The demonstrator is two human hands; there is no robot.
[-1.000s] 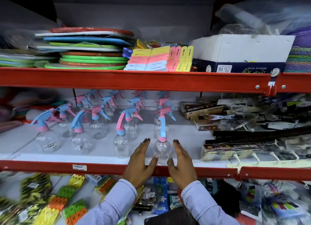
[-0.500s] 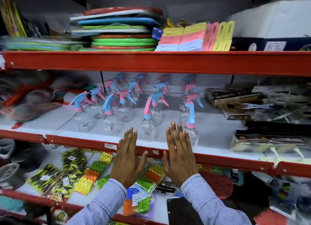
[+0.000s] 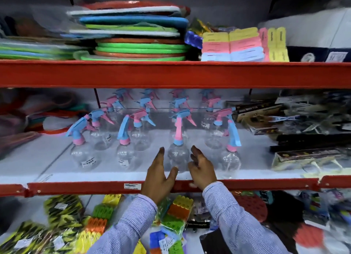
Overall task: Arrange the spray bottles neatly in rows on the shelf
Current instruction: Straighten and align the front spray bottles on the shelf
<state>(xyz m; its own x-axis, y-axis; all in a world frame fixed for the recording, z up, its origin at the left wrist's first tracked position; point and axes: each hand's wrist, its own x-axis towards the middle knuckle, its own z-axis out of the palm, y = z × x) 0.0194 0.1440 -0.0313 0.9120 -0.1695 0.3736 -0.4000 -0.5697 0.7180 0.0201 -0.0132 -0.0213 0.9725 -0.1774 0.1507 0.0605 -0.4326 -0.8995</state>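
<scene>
Shelf-edge tag blurred, unreadable. Both hands now reach over the shelf lip, no longer below it. Left hand and right hand, fingers loosely spread, flank the front bottle; contact uncertain. Bottle rows behind.

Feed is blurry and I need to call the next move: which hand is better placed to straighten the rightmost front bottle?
Right. The right hand sits just left of that bottle, open and apart from it. The left hand lies beyond the middle bottle and would have to cross it.
</scene>
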